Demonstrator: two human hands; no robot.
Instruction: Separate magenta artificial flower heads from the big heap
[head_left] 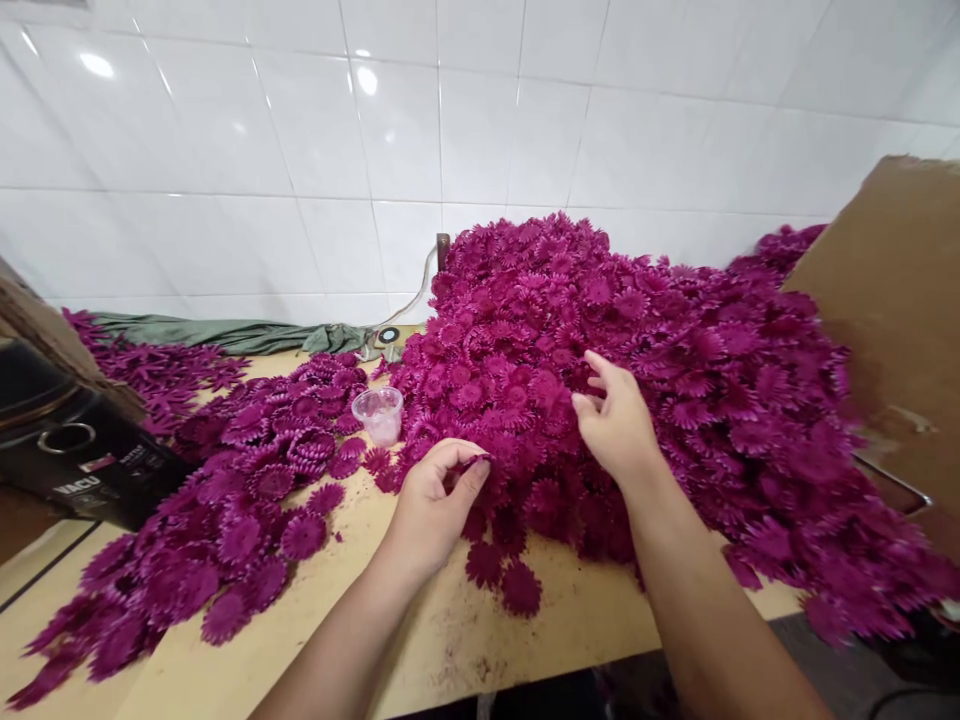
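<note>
Thumb and forefinger of my left hand pinch a small dark purple flower piece, seen edge-on and mostly covered by the fingers. My right hand reaches over a big heap of purple flower heads, fingers apart and nothing visible between them. Whether its fingertips touch the heap I cannot tell. Just left of my left hand stands a small clear plastic cup with whitish contents. A few loose flower heads lie on the tabletop between my forearms.
More purple flower heads spread over the left of the table. A black container stands at the left edge, and cardboard rises at the right. Green cloth lies along the tiled wall.
</note>
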